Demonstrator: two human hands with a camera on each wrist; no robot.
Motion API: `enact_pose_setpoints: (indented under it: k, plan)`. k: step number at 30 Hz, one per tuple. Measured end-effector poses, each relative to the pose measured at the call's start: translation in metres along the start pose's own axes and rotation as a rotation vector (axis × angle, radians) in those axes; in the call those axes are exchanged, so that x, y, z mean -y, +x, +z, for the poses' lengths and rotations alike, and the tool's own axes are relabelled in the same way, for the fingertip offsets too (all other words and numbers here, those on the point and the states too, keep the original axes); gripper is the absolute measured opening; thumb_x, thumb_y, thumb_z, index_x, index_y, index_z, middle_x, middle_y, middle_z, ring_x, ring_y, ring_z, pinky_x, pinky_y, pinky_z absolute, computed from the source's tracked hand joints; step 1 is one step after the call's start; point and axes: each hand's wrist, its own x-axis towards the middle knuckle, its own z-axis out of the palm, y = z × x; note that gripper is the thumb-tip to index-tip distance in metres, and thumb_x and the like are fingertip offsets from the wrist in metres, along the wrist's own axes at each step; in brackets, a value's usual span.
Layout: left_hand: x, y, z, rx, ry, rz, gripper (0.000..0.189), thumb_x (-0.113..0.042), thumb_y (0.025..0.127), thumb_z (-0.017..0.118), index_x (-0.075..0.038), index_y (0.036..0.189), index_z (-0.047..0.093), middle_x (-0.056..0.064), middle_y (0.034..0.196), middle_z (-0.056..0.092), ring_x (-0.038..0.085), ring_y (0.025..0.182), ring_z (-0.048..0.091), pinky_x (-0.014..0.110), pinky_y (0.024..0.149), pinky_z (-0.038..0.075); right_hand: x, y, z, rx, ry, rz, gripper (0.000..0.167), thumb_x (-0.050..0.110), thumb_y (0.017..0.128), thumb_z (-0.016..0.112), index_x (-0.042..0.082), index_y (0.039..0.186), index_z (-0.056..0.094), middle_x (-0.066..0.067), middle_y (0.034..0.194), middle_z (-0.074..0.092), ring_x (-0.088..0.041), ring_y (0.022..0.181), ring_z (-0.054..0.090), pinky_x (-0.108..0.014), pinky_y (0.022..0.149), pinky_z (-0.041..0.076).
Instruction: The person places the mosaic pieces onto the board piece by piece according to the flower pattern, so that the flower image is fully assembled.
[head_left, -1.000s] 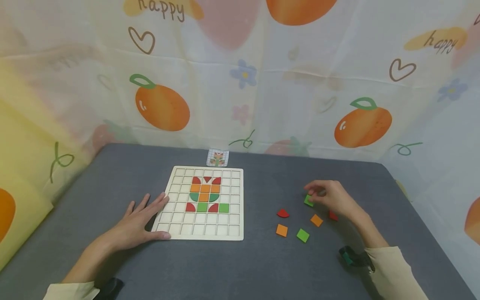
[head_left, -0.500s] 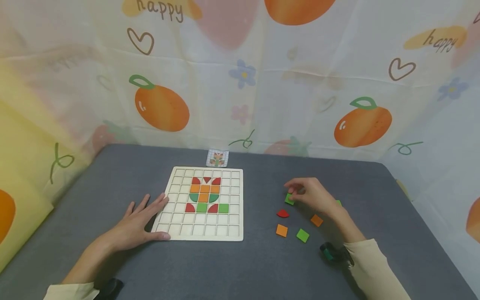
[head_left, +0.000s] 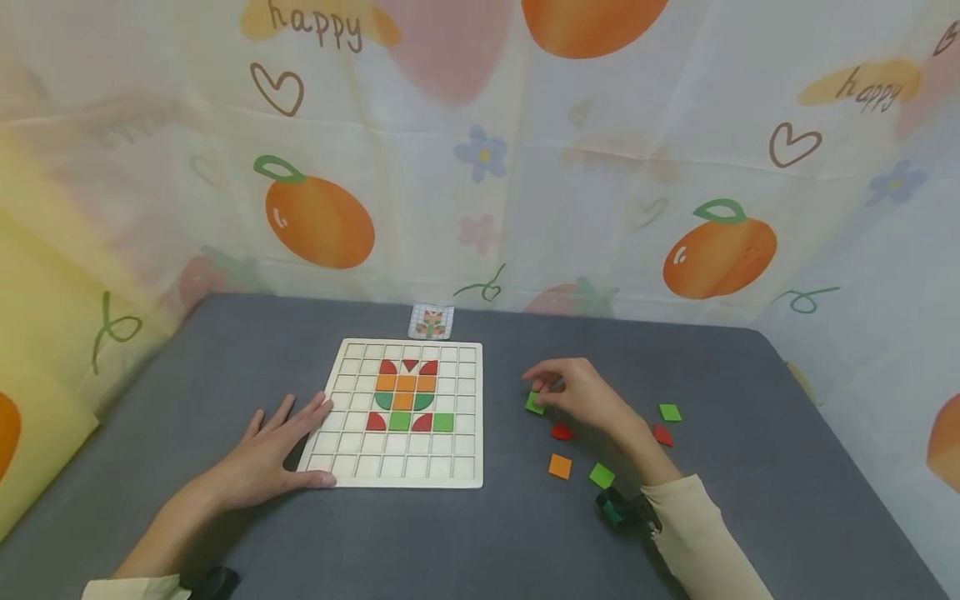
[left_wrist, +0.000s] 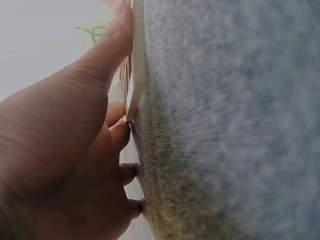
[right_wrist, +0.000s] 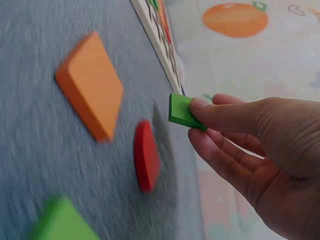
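Note:
My right hand [head_left: 581,396] pinches a light green square tile [right_wrist: 181,109] between thumb and fingers, right of the board and held over the table in the right wrist view. My left hand [head_left: 258,462] lies spread at the left edge of the cream grid board [head_left: 468,454], thumb on the near left corner and fingertips at the side. In the left wrist view the thumb [left_wrist: 107,47] rests on the board's rim. Red, orange and green pieces form a flower-like pattern on the grid, its lowest row ending in a light green square [head_left: 443,422].
Loose on the grey table [head_left: 420,542] lie a red piece [head_left: 562,432], an orange square [head_left: 559,466], a green square [head_left: 602,476], another green square [head_left: 671,412] and a red piece [head_left: 662,435]. A small pattern card [head_left: 431,322] lies behind the board. A printed curtain [head_left: 420,208] hangs behind.
My right hand has moved left toward the board, carrying the green tile away from the loose pieces. The left hand stays at the board's edge; the head view has shifted slightly.

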Motion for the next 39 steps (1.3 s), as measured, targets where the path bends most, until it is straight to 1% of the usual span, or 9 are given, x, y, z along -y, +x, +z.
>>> enact_pose_setpoints:
  k: [6,12,18,25,31,39]
  plan:
    - [0.002,-0.003,0.001,0.001,-0.006,-0.009,0.108,-0.065,0.072,0.073,-0.010,0.154,0.030,0.017,0.161,0.021,0.055,0.143,0.005,0.074,0.105,-0.002,0.013,0.010,0.017,0.021,0.009,-0.038,0.030,0.001,0.085,0.074,0.003,0.115,0.070,-0.002,0.093,0.068,-0.014,0.086,0.063,-0.025,0.075,0.054]
    - [0.001,-0.003,0.001,0.000,-0.003,-0.014,0.108,-0.065,0.072,0.073,-0.011,0.154,0.030,0.017,0.161,0.020,0.054,0.143,0.004,0.074,0.106,-0.002,0.024,0.023,0.035,-0.015,0.000,-0.093,0.030,0.003,0.085,0.075,0.003,0.114,0.070,-0.002,0.095,0.069,-0.013,0.086,0.063,-0.024,0.073,0.053]
    - [0.001,-0.002,0.000,-0.003,-0.005,-0.004,0.107,-0.066,0.072,0.073,-0.012,0.155,0.030,0.015,0.162,0.020,0.054,0.143,0.005,0.073,0.106,-0.003,0.035,0.034,0.050,-0.022,-0.008,-0.128,0.030,0.004,0.084,0.076,0.003,0.113,0.071,-0.001,0.094,0.069,-0.012,0.084,0.062,-0.024,0.072,0.053]
    - [-0.001,-0.001,0.001,-0.003,0.012,-0.014,0.108,-0.067,0.071,0.073,-0.011,0.154,0.031,0.016,0.161,0.021,0.054,0.143,0.006,0.073,0.106,-0.001,0.051,0.045,0.058,0.029,-0.011,-0.155,0.027,0.004,0.085,0.075,0.004,0.112,0.071,-0.002,0.093,0.069,-0.013,0.085,0.062,-0.024,0.073,0.052]
    - [-0.001,0.000,0.000,0.001,0.026,-0.009,0.109,-0.067,0.071,0.073,-0.008,0.153,0.032,0.017,0.160,0.023,0.056,0.142,0.008,0.075,0.105,0.002,0.066,0.056,0.068,0.051,-0.008,-0.188,0.027,0.003,0.084,0.076,0.002,0.110,0.071,-0.002,0.092,0.070,-0.013,0.085,0.062,-0.024,0.076,0.054]
    - [0.001,0.000,-0.001,-0.004,0.006,0.040,0.109,-0.065,0.072,0.073,-0.005,0.153,0.031,0.017,0.161,0.022,0.056,0.142,0.009,0.071,0.108,0.006,0.086,0.068,0.080,0.071,0.002,-0.229,0.024,0.004,0.084,0.076,0.002,0.108,0.072,-0.002,0.091,0.070,-0.011,0.085,0.062,-0.019,0.074,0.051]
